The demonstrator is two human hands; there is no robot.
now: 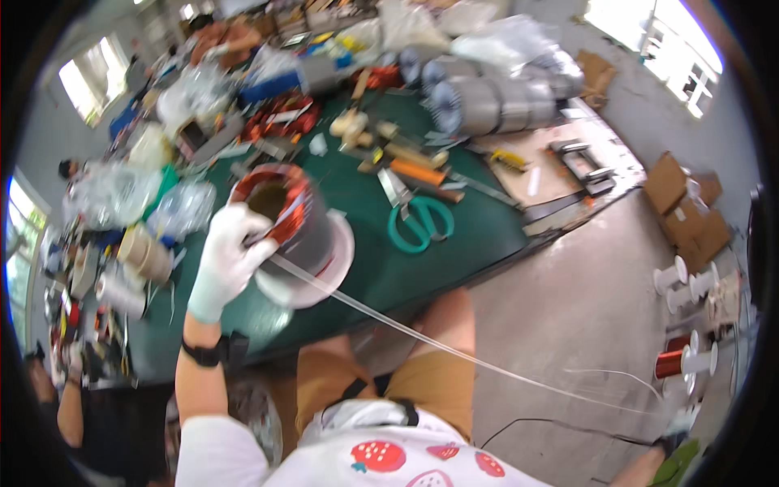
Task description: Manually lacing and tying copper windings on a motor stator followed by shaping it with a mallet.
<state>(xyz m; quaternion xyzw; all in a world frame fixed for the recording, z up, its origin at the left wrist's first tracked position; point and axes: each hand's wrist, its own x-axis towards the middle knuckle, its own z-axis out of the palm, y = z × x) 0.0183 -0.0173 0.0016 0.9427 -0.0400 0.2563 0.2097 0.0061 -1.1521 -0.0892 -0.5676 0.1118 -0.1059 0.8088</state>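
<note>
A grey motor stator (312,231) with orange-red copper windings (296,213) round its open top stands on a white round base (345,247) near the table's front edge. My left hand (229,253), in a white glove, is closed at the near left rim of the windings, pinching a thin white cord (389,323). From there the cord runs taut to the lower right. At that far end my right hand (682,420), also gloved, is stretched out to the side and closed on the cord; its fingers show only in part. A loose length of cord curls beside it.
Teal-handled scissors (420,226), an orange-handled tool (418,170) and wooden pieces lie on the green table (479,243). Silver rolls (479,105) stand behind. Wire spools (673,361) and cardboard (690,211) are at the right. Another person's arm (71,414) shows at lower left.
</note>
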